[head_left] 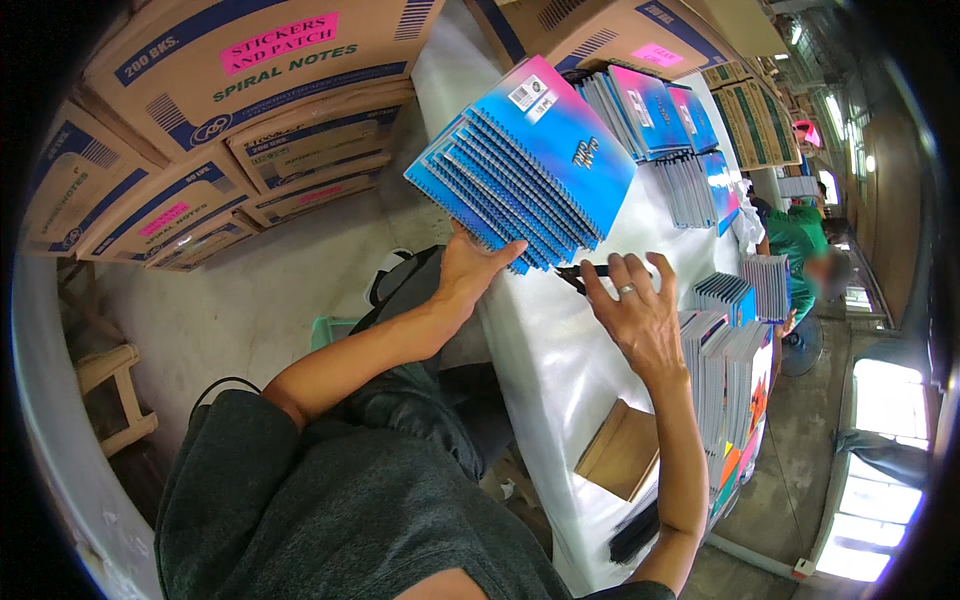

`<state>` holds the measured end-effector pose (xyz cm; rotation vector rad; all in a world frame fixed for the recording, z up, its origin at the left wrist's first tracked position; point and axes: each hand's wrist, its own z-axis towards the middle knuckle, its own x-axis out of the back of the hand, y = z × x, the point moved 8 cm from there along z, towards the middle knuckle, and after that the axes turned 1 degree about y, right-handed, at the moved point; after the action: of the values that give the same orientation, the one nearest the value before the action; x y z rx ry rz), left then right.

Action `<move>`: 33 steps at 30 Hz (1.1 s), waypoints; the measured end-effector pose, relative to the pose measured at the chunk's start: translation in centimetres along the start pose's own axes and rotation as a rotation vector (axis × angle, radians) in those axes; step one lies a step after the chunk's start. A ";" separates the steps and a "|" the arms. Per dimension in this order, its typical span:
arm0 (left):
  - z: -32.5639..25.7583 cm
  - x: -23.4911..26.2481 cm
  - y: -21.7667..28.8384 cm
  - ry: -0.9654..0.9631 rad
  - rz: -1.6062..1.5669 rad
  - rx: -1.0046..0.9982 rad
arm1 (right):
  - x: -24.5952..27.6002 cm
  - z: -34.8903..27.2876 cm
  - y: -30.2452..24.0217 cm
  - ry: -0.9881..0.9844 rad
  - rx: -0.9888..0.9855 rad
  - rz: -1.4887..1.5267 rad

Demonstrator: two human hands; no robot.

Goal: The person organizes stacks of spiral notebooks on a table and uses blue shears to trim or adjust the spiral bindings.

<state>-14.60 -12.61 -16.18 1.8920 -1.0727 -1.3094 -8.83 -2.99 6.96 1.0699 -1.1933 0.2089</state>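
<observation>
Several brown cardboard cartons (pixel 240 90) fill the ten-to-twelve o'clock part of the view, stacked in leaning layers beside a long white table (pixel 560 370) that runs from twelve o'clock down to about five. More cartons (pixel 610 35) sit at the table's far end near one o'clock. Further stacks of notebooks (pixel 670 130) with blue and pink covers stand on the table at one o'clock, and grey-edged stacks (pixel 725 380) line its edge at about four. A person in a green top (pixel 800 245) sits at three o'clock beyond the table.

At the centre, just toward twelve, a fanned stack of spiral notebooks (pixel 525 165) is raised off the table, tilted, its wire spines facing down and left. The left hand (pixel 470 270) props this stack from beneath, palm up and fingers spread against the lower covers. The right hand (pixel 640 310), wearing a ring, sits just right of centre with fingers loosely curled and open, fingertips touching a dark slim tool (pixel 585 272) that lies on the table just under the stack; a firm grip cannot be told. A flat brown board (pixel 620 450) lies at five o'clock.
</observation>
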 end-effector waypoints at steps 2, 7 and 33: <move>-0.4 -0.2 0.6 0.009 0.044 0.017 | -1.0 -0.3 -0.3 0.014 0.058 -0.007; -0.7 -0.3 1.7 0.021 0.066 -0.045 | -2.4 0.1 -0.8 -0.003 0.110 -0.042; -0.7 -0.4 1.6 0.043 -0.132 -0.048 | 0.1 1.1 1.1 0.004 0.015 0.018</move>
<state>-14.50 -13.02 -14.46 1.9743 -0.9007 -1.3473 -10.21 -3.29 7.68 1.0719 -1.2002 0.2346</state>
